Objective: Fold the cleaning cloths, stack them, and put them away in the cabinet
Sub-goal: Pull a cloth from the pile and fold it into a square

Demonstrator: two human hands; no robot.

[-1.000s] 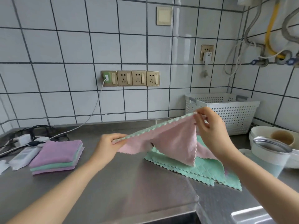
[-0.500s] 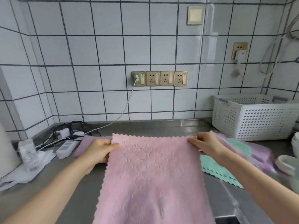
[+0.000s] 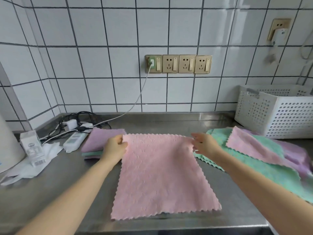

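A pink cleaning cloth (image 3: 162, 173) lies spread flat on the steel counter (image 3: 55, 189), its near edge close to the counter's front. My left hand (image 3: 113, 148) pinches its far left corner. My right hand (image 3: 205, 145) holds its far right corner with the fingers pointing left. A stack of folded cloths (image 3: 100, 141), purple on top with green beneath, sits just beyond my left hand. To the right lies a loose pile of unfolded cloths (image 3: 264, 168) in green, pink and purple.
A white perforated basket (image 3: 277, 114) stands at the back right by the tiled wall. A white power strip (image 3: 74, 139), chargers and cables, a small carton (image 3: 32, 146) and crumpled white wrapping (image 3: 33, 167) crowd the left. A cable runs up to the wall sockets (image 3: 177, 63).
The pink cloth was lifted off the right pile, opened out and lowered flat onto the counter in front of me. My view has swung left and down.
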